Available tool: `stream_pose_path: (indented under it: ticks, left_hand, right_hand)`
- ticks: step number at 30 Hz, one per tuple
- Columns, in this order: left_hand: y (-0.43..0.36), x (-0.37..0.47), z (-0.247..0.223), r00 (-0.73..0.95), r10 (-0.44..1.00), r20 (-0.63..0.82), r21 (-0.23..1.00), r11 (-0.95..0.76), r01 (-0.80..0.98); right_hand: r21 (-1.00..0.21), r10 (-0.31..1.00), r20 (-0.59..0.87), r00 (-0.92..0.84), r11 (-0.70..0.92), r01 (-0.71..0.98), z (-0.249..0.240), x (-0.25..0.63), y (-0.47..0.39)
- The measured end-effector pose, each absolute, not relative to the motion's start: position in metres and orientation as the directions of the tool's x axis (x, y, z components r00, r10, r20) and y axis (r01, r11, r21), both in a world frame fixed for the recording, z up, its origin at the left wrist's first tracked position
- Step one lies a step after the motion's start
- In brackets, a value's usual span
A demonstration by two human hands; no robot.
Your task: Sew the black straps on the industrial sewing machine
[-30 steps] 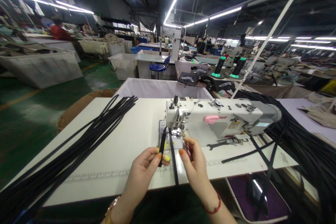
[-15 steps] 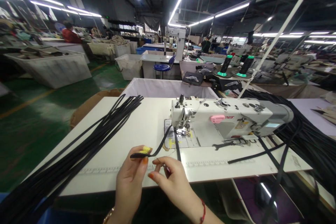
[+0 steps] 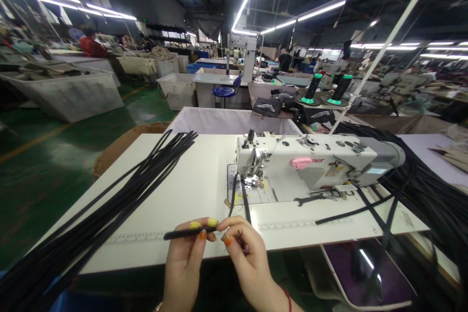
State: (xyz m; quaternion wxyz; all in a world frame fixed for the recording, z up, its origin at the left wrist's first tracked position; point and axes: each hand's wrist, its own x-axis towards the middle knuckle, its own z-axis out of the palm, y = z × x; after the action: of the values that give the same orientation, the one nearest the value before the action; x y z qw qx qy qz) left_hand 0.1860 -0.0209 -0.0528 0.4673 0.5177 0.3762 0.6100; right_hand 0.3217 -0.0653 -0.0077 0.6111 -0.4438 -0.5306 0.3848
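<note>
The left hand (image 3: 183,261) pinches a black strap (image 3: 182,234) near the front edge of the counter (image 3: 197,175), before the sewing machine (image 3: 278,156). The right hand (image 3: 250,256) curls beside it, grip unclear. Light, steady finger pressure should best prevent twisting.

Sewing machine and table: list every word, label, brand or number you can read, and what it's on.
"OUS": red letters on the sewing machine; what precedes them is hidden by the pink piece.
Yellowish label on the machine: too small to read.
Display: no legible text.
Ruler strip on the table: numbers too small or blurred.
</note>
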Motion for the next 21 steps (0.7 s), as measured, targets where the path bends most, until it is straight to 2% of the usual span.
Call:
stream_pose_path:
  ticks: [4,8,11,16,21]
  left_hand:
    - [-0.027,0.191,-0.061,0.063,0.917,0.393,0.918,-0.395,0.031]
    - [-0.026,0.197,-0.065,0.161,0.879,0.449,0.872,-0.470,0.136]
    - [-0.024,0.202,-0.063,0.245,0.872,0.424,0.882,-0.459,0.105]
    - [-0.022,0.210,-0.050,0.328,0.882,0.337,0.906,-0.399,0.143]
    - [-0.019,0.209,-0.046,0.415,0.826,0.380,0.887,-0.453,0.090]
  right_hand:
    - [-0.938,0.983,0.118,0.138,0.156,-0.308,-0.016,0.316,-0.067]
    - [-0.913,0.987,0.073,0.141,0.123,-0.390,-0.020,0.317,-0.071]
    - [-0.953,0.978,0.120,0.171,0.162,-0.255,-0.021,0.318,-0.078]
    - [-0.956,0.950,0.263,0.167,0.233,0.177,-0.025,0.320,-0.089]
    - [-0.891,0.936,0.337,0.104,0.281,0.357,-0.028,0.322,-0.091]
